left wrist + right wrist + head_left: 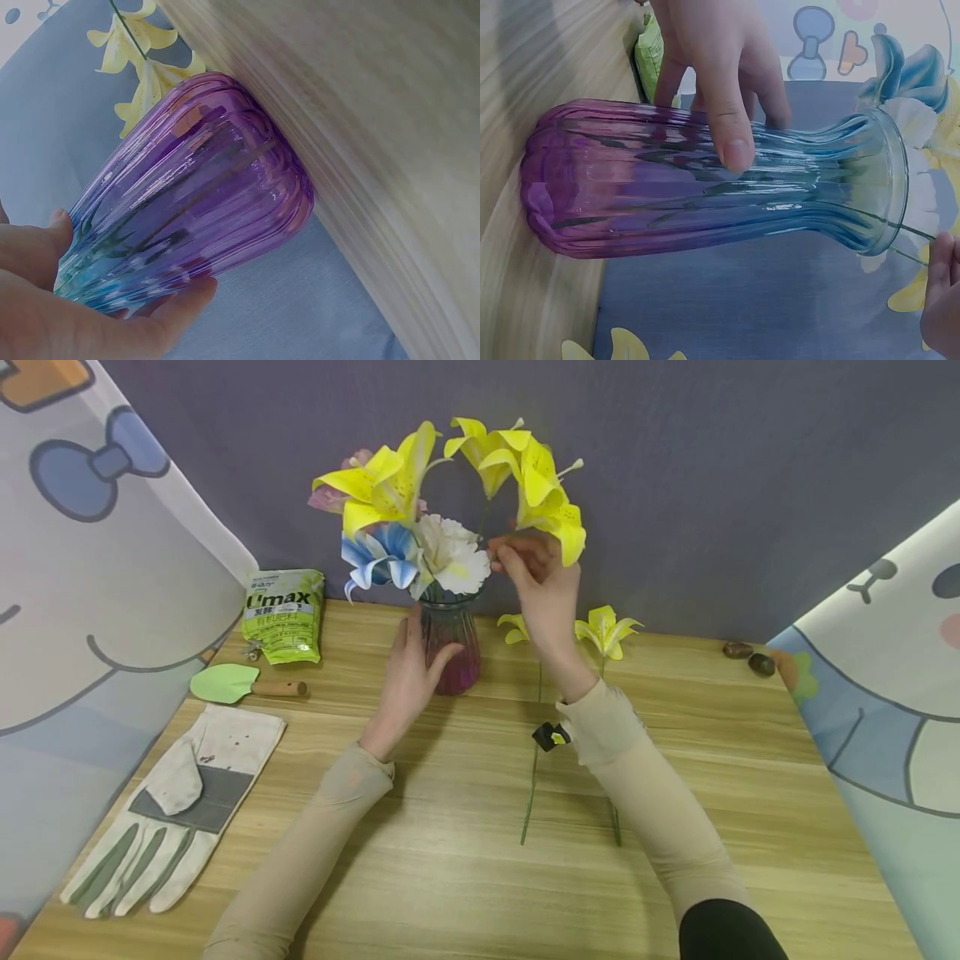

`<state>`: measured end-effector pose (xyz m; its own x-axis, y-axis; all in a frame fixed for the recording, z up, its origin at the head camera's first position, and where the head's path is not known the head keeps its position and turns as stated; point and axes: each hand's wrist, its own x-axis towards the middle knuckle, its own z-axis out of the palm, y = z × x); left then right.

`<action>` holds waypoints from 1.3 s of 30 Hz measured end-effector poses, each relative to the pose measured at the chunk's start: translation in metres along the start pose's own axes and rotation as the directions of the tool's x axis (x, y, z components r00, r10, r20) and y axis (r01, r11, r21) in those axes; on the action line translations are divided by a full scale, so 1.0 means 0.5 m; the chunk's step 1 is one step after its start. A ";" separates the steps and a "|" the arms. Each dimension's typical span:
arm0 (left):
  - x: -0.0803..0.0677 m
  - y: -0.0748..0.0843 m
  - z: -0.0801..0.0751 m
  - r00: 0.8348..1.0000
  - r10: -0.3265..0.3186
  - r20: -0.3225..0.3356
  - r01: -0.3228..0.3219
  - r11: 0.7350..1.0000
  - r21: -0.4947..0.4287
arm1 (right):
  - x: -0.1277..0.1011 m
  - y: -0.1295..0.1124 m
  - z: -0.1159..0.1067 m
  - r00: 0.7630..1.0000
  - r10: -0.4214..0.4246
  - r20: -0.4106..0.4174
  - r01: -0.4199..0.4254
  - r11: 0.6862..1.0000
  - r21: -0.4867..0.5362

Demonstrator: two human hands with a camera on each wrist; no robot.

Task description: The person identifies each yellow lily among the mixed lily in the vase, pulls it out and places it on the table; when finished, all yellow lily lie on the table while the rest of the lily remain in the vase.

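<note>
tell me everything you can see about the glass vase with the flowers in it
The vase is ribbed, see-through glass, purple at its rounded base and fading to blue-green toward a narrow neck and flared rim. It stands upright on the wooden table, near the back wall. Green stems show through the glass; yellow lilies, a blue flower and a white flower rise from its mouth. The left hand grips its body, thumb across the front. The right hand pinches a thin stem just above the rim.
</note>
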<state>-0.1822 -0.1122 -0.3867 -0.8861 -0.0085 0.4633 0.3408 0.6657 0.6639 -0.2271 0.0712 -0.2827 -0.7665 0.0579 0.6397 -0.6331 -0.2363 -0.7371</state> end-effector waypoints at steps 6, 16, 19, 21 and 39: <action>0.000 -0.003 0.001 1.000 0.008 -0.002 -0.008 1.000 0.001 | 0.002 -0.011 0.001 0.998 0.048 0.029 -0.047 0.997 -0.056; 0.002 -0.003 0.000 1.000 0.012 0.000 -0.012 1.000 0.000 | 0.012 -0.029 -0.002 0.982 0.140 0.126 -0.124 0.984 -0.127; 0.002 -0.003 0.000 1.000 0.012 -0.002 -0.012 1.000 0.003 | 0.010 -0.025 -0.002 0.982 0.151 0.109 -0.134 0.979 -0.151; 0.001 -0.002 0.000 1.000 0.012 -0.003 -0.012 1.000 0.007 | 0.008 -0.022 -0.001 0.985 0.143 0.092 -0.128 0.979 -0.159; 0.000 -0.006 0.000 1.000 -0.002 -0.001 0.002 1.000 0.029 | 0.005 -0.021 0.019 0.998 0.033 0.062 -0.021 0.981 -0.193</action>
<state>-0.1833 -0.1141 -0.3886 -0.8866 -0.0101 0.4625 0.3300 0.6867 0.6476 -0.2213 0.0647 -0.2715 -0.7789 -0.0098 0.6270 -0.6261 -0.0455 -0.7785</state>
